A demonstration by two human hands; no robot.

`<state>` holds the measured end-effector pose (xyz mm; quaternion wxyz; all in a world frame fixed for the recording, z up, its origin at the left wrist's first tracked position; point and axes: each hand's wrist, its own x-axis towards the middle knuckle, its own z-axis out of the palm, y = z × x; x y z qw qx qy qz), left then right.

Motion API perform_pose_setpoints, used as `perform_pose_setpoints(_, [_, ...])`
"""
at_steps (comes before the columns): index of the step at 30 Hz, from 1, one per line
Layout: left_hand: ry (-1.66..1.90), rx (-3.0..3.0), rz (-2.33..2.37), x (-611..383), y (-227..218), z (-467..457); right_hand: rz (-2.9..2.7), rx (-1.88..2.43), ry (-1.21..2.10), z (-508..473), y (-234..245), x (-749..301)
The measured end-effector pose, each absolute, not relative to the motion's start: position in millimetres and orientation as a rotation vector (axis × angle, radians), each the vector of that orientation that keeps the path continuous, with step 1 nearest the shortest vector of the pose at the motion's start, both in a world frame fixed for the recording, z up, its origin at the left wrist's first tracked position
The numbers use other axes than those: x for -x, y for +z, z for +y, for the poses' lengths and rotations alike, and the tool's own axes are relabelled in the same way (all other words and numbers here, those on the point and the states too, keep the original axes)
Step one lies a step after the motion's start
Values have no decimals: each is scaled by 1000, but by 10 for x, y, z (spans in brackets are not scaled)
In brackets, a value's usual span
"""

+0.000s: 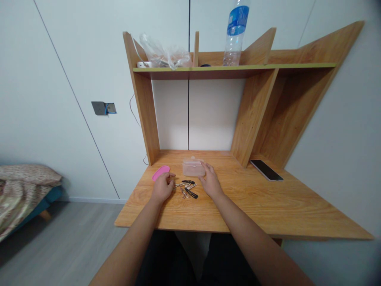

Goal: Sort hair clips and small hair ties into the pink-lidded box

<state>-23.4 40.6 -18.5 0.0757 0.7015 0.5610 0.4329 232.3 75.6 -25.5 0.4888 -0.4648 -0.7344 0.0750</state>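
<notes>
My left hand rests curled on the wooden desk, its fingers closed and nothing visible in them. A pink oval plastic item lies just beyond it, touching or nearly touching the fingers. My right hand lies with its fingertips against the right side of a translucent pinkish plastic box. Between my hands lies a small cluster of metal and black hair clips, untouched by either hand.
A black smartphone lies on the desk at the right. Wooden shelf panels rise behind and beside the desk. A plastic water bottle and a clear plastic bag sit on the upper shelf. A bed stands at the left.
</notes>
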Motion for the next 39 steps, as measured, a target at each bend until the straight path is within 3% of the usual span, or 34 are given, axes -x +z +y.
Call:
perform_pose_setpoints(16, [1132,-2328,1595,149,-136,356,-1785,1077,60,545,2,-2263])
perform_pose_setpoints(26, [1051,-2395,1591,158,-118,335,-2226,793,161,275,145,-2117])
perform_pose_setpoints(39, [1133,-2362,1597,158,-107,347,-2275,805,227,317,94,-2133])
